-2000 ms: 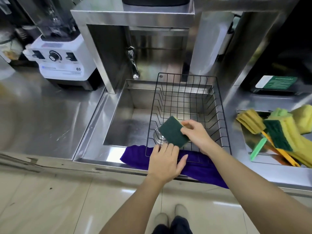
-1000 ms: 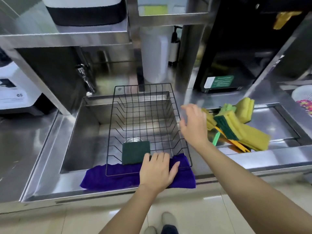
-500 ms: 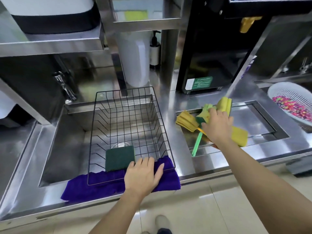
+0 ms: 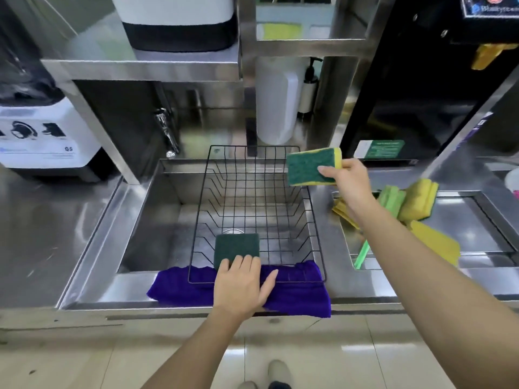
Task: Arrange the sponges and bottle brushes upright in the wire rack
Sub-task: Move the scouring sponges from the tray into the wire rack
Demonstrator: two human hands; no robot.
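A black wire rack (image 4: 316, 234) sits in the steel sink, its front edge on a purple cloth (image 4: 297, 293). One dark green scouring pad (image 4: 236, 245) stands upright at the rack's front. My left hand (image 4: 241, 284) rests flat on the rack's front rim, fingers apart, touching the pad's lower edge. My right hand (image 4: 349, 178) holds a yellow sponge with a green face (image 4: 309, 167) in the air above the rack's back right corner. More yellow and green sponges (image 4: 418, 199) and a green-handled bottle brush (image 4: 362, 254) lie in the recessed tray to the right.
A faucet (image 4: 168, 136) hangs over the sink's back left. A white blender base (image 4: 42, 136) stands on the left counter. A white container (image 4: 276, 99) and a pump bottle (image 4: 309, 88) stand behind the sink. A black machine (image 4: 415, 94) fills the back right.
My right hand has picked a yellow and green sponge out of the right tray and carried it left, over the rack's back right corner. My left hand stays on the rack's front.
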